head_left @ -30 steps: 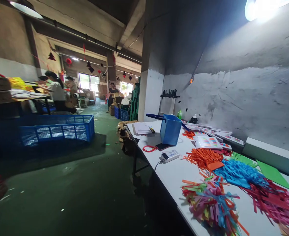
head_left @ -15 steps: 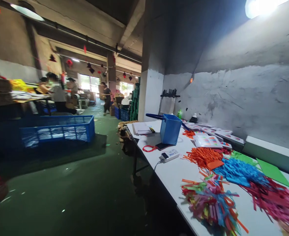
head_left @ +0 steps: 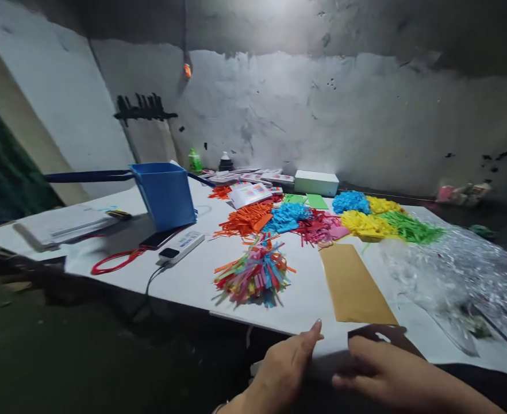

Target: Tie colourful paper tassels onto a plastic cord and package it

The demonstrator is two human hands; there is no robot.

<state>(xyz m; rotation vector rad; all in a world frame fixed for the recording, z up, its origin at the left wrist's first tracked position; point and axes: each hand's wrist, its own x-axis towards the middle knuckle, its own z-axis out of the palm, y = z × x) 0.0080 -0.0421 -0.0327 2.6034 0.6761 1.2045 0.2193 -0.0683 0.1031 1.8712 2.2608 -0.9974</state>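
At the front edge of the table, my left hand is closed on a white sheet-like piece, its thumb pointing up along the side. My right hand is curled at the right end of the same piece, thumb below and fingers above. What lies under both hands is dark and hard to make out. A brown paper envelope lies flat just beyond my right hand. Further off to the left sits a mixed-colour paper-strip tassel bunch.
Heaps of orange strips, blue strips and yellow strips spread across the white table. Clear plastic bags cover its right side. A blue bin, a white device with a cable and papers stand left.
My view has swung right and down from the workshop to the table. Both my hands now show at the bottom, with the white piece between them.
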